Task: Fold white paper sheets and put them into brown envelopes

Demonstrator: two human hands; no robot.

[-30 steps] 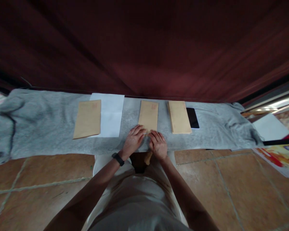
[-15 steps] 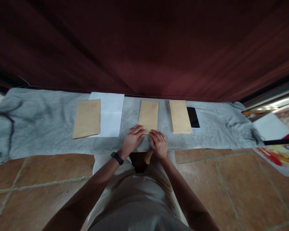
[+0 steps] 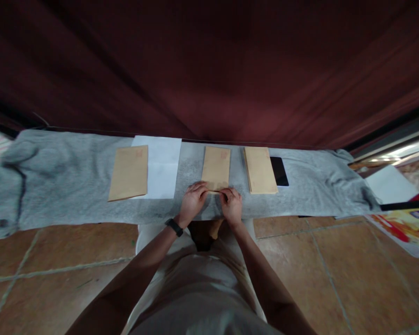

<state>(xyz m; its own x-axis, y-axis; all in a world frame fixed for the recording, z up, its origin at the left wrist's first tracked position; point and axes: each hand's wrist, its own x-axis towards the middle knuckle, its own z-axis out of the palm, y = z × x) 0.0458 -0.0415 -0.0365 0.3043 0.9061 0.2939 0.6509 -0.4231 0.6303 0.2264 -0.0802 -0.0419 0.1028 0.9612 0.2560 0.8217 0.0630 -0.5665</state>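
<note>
A tan paper envelope (image 3: 216, 165) with faint red print near its top right lies straight in front of me on the grey cloth. At its near left corner my left hand (image 3: 192, 201) is closed, pinching the edge between thumb and fingers. My right hand (image 3: 232, 204) pinches the near right corner the same way. Between the two hands the near edge of the envelope looks slightly raised, with a thin dark line along it.
Grey cloth (image 3: 73, 204) covers the narrow surface. To the left, another tan envelope (image 3: 128, 172) overlaps white paper (image 3: 164, 163). Rightward lie a stack of envelopes (image 3: 261, 170) and a dark-screened phone (image 3: 280, 171) partly under it. Dark red fabric (image 3: 209, 93) rises behind.
My fingers have curled in more at the near edge of the envelope, which now looks lifted a little. The other things have shifted only slightly with the camera.
</note>
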